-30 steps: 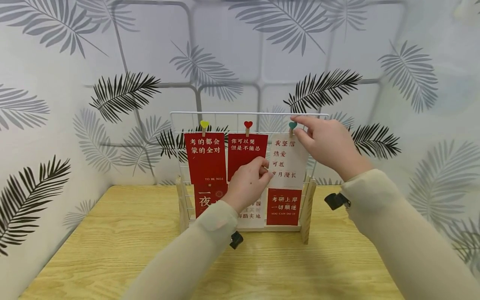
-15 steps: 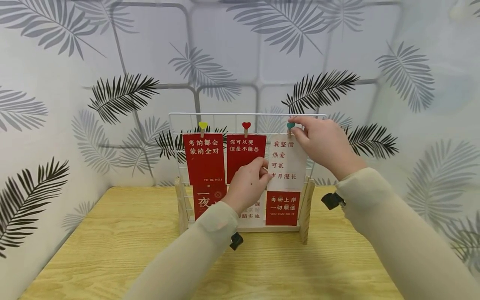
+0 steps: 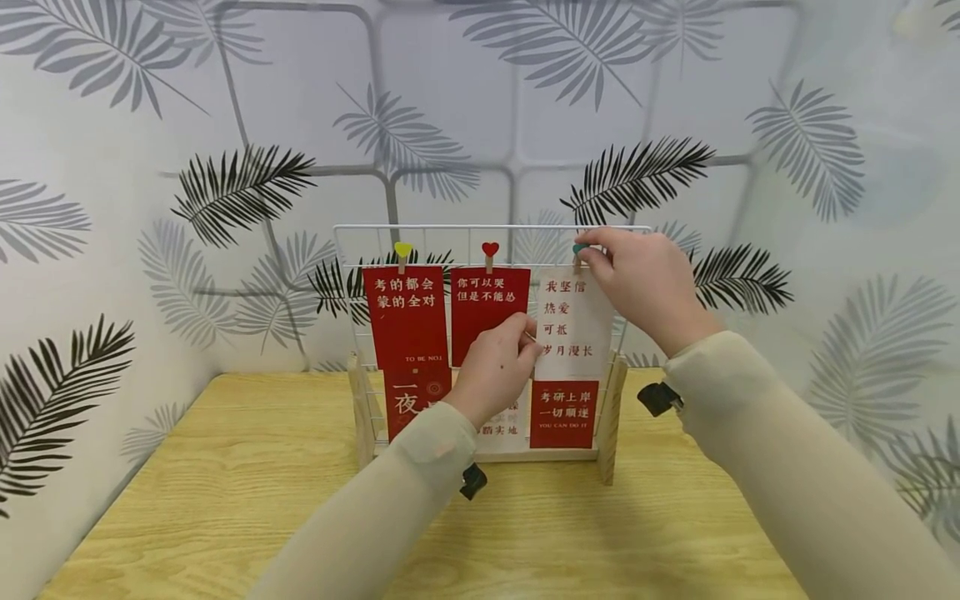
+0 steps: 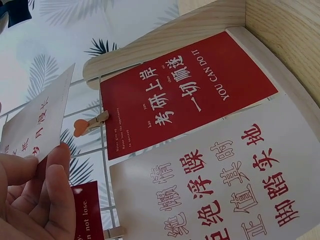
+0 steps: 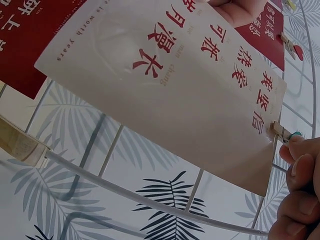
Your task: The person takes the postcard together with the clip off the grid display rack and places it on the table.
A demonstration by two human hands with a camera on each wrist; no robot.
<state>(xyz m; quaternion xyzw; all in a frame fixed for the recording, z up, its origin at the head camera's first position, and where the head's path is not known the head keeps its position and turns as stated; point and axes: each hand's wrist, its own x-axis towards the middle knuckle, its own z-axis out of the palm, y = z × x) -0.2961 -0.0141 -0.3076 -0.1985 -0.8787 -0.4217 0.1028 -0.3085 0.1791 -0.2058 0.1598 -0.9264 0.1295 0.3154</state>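
A white card with red characters (image 3: 570, 312) hangs at the top right of a white wire grid rack (image 3: 442, 226). My left hand (image 3: 497, 367) pinches the card's left edge; in the left wrist view the thumb (image 4: 20, 167) lies on its face and the fingers are behind. With thumb and fingertips my right hand (image 3: 648, 279) pinches a small wooden clothespin (image 5: 281, 132) with a teal heart, at the card's top edge. The right wrist view shows the clothespin's tip over the card's edge. In the head view my right fingers partly cover the heart.
Two red cards hang to the left, under clothespins with a yellow heart (image 3: 402, 249) and a red heart (image 3: 490, 249). Below are another red card (image 3: 564, 414), a white one (image 4: 210, 185) and a dark red one (image 3: 416, 408). Wooden posts (image 3: 611, 408) hold the rack on a wood-grain table (image 3: 225, 500).
The view shifts slightly. My right hand's fingers close in a little more over the teal heart, covering more of it. My left hand keeps its hold on the white card.
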